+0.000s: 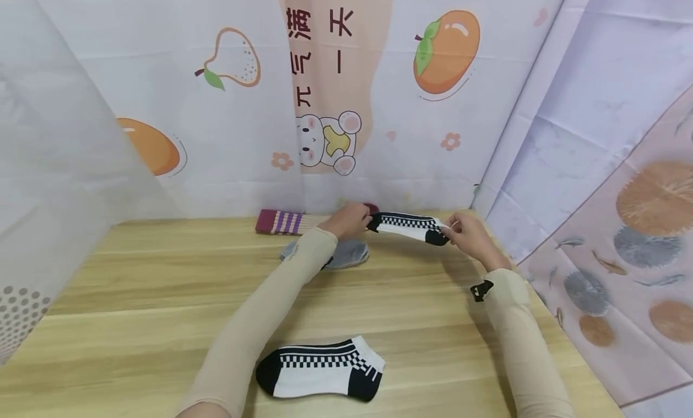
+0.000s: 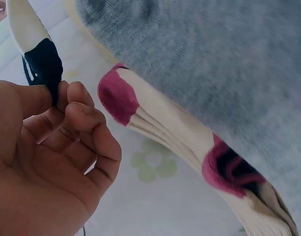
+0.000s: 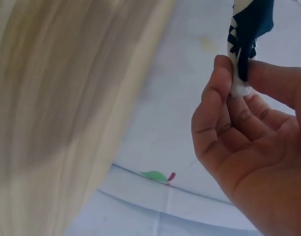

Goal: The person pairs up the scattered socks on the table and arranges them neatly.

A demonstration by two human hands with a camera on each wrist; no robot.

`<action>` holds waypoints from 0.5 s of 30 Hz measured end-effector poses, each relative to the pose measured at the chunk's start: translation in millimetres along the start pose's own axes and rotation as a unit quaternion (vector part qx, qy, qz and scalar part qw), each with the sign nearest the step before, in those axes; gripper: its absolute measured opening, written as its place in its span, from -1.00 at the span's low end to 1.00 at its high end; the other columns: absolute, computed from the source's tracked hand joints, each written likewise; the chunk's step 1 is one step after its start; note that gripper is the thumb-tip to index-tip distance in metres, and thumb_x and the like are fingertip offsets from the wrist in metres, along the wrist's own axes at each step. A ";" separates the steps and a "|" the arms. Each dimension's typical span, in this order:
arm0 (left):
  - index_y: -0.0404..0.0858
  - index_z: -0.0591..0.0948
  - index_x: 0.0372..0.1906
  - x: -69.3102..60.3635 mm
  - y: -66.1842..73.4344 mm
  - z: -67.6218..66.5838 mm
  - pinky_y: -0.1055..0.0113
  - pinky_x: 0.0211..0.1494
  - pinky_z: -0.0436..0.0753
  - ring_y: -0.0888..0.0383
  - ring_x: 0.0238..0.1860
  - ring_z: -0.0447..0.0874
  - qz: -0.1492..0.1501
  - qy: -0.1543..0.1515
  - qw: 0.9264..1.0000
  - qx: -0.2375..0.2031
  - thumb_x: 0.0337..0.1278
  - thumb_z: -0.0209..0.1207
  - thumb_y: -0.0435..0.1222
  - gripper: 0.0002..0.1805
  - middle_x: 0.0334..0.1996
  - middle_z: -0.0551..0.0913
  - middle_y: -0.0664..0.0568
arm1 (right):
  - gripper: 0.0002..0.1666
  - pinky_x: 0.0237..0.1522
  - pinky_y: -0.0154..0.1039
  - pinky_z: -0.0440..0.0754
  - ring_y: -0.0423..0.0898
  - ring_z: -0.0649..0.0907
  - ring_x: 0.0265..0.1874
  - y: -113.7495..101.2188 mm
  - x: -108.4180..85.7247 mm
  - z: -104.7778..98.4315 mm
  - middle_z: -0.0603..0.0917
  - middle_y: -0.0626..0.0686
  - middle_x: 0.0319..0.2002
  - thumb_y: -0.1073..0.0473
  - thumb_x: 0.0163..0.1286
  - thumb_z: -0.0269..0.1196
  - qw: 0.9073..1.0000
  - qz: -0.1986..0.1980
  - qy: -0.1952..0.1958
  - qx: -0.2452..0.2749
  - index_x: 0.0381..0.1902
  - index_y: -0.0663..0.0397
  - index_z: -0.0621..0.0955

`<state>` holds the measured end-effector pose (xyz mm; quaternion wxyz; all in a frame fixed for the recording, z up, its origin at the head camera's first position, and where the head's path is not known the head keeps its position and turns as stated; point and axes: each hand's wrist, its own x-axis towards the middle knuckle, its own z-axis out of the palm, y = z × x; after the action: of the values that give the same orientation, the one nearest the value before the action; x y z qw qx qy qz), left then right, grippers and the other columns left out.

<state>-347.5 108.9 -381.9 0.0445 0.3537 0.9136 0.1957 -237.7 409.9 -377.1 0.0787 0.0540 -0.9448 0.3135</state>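
A black-and-white checkered ankle sock (image 1: 406,227) is stretched between both hands near the back of the table. My left hand (image 1: 351,220) pinches its black toe between thumb and fingertips, seen closely in the left wrist view. At the other end, my right hand (image 1: 472,234) pinches the white cuff; in the right wrist view the thumb and index finger press on that cuff (image 3: 241,90). A matching checkered sock (image 1: 314,370) lies flat at the front of the table, toe pointing left.
Behind my left hand lies a maroon, cream and purple striped sock (image 1: 287,222) along the back edge. A grey sock (image 1: 349,254) sits in front of it, partly hidden by my left forearm. Printed curtains (image 1: 227,141) hang behind the wooden table (image 1: 135,298).
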 end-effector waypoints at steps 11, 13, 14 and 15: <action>-0.21 0.50 -0.40 -37.7 -7.1 -12.3 0.23 -0.13 0.53 0.03 -0.22 0.61 0.035 0.020 0.999 0.011 0.53 -0.03 -0.24 -0.72 -0.17 0.68 -0.16 | -0.88 -0.37 -0.13 0.61 -0.02 0.69 -0.44 -26.1 -10.7 2.5 0.73 0.19 -0.40 0.28 0.43 0.24 0.999 -0.027 -0.005 -0.022 -0.21 0.27 0.54; -0.19 0.50 -0.41 -46.9 -8.2 -14.3 0.25 -0.22 0.51 0.08 -0.37 0.56 0.032 0.023 0.999 0.003 0.54 -0.03 -0.24 -0.70 -0.37 0.63 -0.09 | -0.88 -0.38 -0.13 0.61 -0.03 0.68 -0.44 -31.4 -13.7 4.4 0.72 0.17 -0.40 0.28 0.44 0.23 0.999 -0.033 -0.011 -0.026 -0.21 0.25 0.54; -0.19 0.50 -0.42 -51.5 -8.8 -15.2 0.25 -0.27 0.48 0.09 -0.45 0.47 0.033 0.025 0.999 0.000 0.54 -0.03 -0.24 -0.70 -0.48 0.55 -0.05 | -0.89 -0.38 -0.13 0.61 -0.04 0.67 -0.44 -34.2 -15.2 5.5 0.72 0.16 -0.41 0.27 0.44 0.23 0.999 -0.037 -0.013 -0.027 -0.22 0.24 0.54; -0.18 0.50 -0.44 -56.1 -9.1 -16.1 0.26 -0.28 0.47 0.12 -0.48 0.43 0.034 0.028 0.999 -0.001 0.54 -0.03 -0.24 -0.69 -0.51 0.51 0.00 | -0.89 -0.38 -0.14 0.61 -0.05 0.67 -0.45 -36.6 -16.8 6.6 0.71 0.14 -0.42 0.28 0.44 0.24 0.999 -0.042 -0.014 -0.029 -0.22 0.23 0.53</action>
<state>-314.9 60.4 -373.8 0.0122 0.3791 0.9017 0.2076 -216.5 377.7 -364.0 0.0799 0.0957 -0.9515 0.2814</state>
